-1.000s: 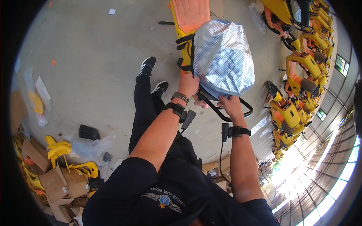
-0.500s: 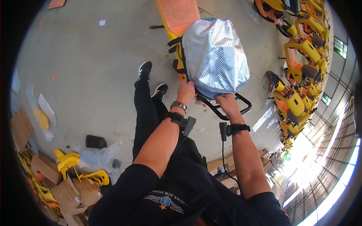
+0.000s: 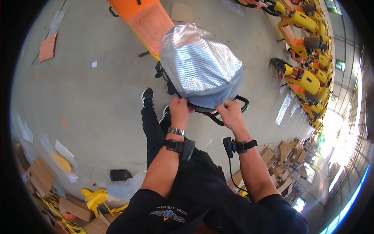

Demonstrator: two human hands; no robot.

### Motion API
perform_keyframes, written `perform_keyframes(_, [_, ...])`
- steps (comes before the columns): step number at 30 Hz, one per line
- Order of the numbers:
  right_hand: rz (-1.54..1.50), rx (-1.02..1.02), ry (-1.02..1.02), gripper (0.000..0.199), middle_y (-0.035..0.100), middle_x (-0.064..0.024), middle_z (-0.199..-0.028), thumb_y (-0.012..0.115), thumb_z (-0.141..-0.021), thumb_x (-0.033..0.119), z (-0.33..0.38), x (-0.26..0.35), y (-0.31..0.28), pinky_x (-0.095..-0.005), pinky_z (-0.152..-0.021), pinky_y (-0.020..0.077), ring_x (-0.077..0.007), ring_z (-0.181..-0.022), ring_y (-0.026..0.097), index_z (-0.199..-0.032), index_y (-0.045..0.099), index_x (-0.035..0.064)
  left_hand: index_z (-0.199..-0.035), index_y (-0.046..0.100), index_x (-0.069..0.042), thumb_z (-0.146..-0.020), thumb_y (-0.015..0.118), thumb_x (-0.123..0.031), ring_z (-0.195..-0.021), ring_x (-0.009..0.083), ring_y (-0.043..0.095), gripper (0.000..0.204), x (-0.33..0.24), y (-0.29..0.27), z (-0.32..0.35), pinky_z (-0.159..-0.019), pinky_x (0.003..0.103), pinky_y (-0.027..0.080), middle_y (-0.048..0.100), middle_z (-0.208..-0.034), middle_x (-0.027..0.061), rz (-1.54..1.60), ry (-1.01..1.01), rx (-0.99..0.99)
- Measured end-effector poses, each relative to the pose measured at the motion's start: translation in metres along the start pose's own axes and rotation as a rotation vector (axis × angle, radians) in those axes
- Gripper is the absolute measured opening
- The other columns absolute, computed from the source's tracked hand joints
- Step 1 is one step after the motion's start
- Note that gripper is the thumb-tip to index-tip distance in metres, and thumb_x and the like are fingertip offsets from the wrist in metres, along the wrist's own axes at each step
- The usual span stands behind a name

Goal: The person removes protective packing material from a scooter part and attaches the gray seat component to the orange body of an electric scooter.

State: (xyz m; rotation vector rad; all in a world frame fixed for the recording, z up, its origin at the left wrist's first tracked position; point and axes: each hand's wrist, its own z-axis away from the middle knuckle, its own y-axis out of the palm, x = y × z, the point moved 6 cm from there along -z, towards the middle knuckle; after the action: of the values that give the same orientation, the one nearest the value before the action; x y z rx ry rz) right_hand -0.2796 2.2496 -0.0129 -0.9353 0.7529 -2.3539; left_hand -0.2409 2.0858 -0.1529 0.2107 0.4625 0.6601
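Observation:
A silver, quilted foil seat cover (image 3: 198,58) with a blue-grey fabric edge lies over the seat of a yellow and orange scooter (image 3: 151,24). My left hand (image 3: 180,115) is closed on the cover's near left hem. At the near right hem, my right hand (image 3: 231,114) pinches the grey fabric edge. Between the two hands the hem is stretched, and a dark edge shows under it. Just beyond my right hand, a black tubular rear rack (image 3: 244,104) sticks out from under the cover. The seat itself is hidden.
Rows of parked yellow scooters (image 3: 304,80) stand along the right. Cardboard boxes (image 3: 282,156) are heaped behind me on the right. At lower left lie yellow plastic parts (image 3: 95,199), clear plastic wrap (image 3: 128,186) and a black mat-like piece (image 3: 120,174). An orange panel (image 3: 48,46) lies far left.
The cover's grey edge now shows more widely at the near side, drawn between my hands. My left hand has shifted along the hem. The view has turned, swinging the scooter's front leftward.

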Motion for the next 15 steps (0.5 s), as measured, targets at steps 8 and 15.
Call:
perform_keyframes(8, [0.425,-0.22,-0.55,0.026,0.058,-0.0129,-0.06,0.062,-0.078,0.02,0.009,0.134,-0.038,-0.0464,-0.06,0.045,-0.0352,-0.062,0.053,-0.058,0.057,0.0037,-0.077,0.05,-0.004,-0.089,0.048,-0.009,-0.045,0.0209,0.058,0.012,-0.084,0.026,0.042,-0.042,0.03,0.048,0.059,-0.061,0.01,0.082,0.017,-0.031])
perform_keyframes(15, [0.544,-0.344,-0.878,0.011,0.053,-0.0102,-0.09,0.065,-0.071,0.013,0.034,0.214,-0.045,-0.039,-0.059,0.0495,-0.0294,-0.076,0.056,-0.075,0.056,0.008,-0.083,0.056,0.0,-0.088,0.048,-0.011,-0.049,0.0228,0.062,0.015,-0.121,0.026,0.059,-0.043,0.03,0.052,0.062,-0.067,0.0126,0.129,0.053,-0.011])
